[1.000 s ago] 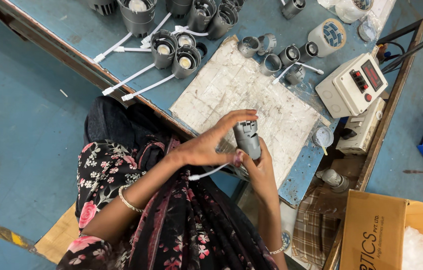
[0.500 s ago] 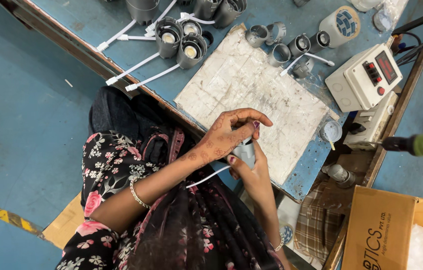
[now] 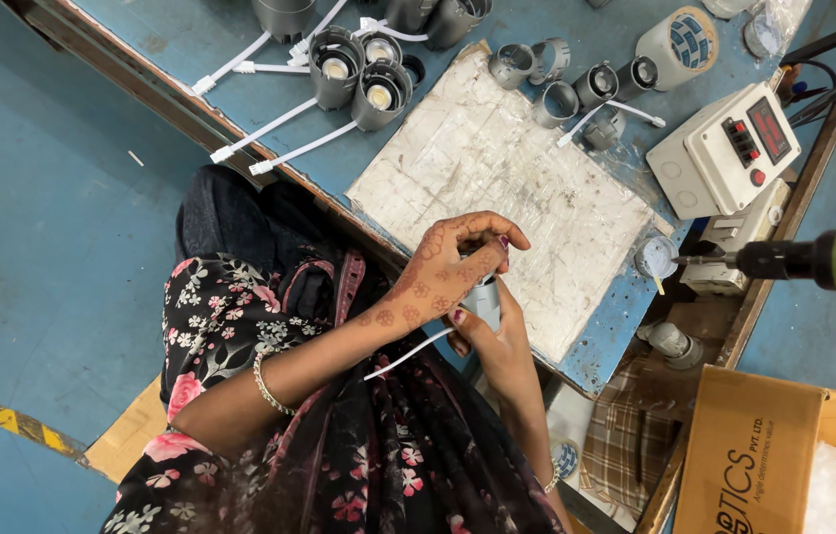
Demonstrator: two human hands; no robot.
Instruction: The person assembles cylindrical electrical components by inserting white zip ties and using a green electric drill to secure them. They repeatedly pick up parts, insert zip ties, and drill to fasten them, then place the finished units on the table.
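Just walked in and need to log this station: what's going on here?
A person at a blue workbench holds a small grey cylindrical fitting with a white lead in the right hand, while the left hand works its top with the fingertips. More grey fittings lie on the bench beside a white control box.

Two hands (image 3: 457,272); one control box (image 3: 724,148)

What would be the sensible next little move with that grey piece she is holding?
Probably a small press or twist by the left hand. Its fingertips pinch the top of the grey housing, which the right hand cradles from below, white cable trailing; whatever sits under the fingers is hidden.
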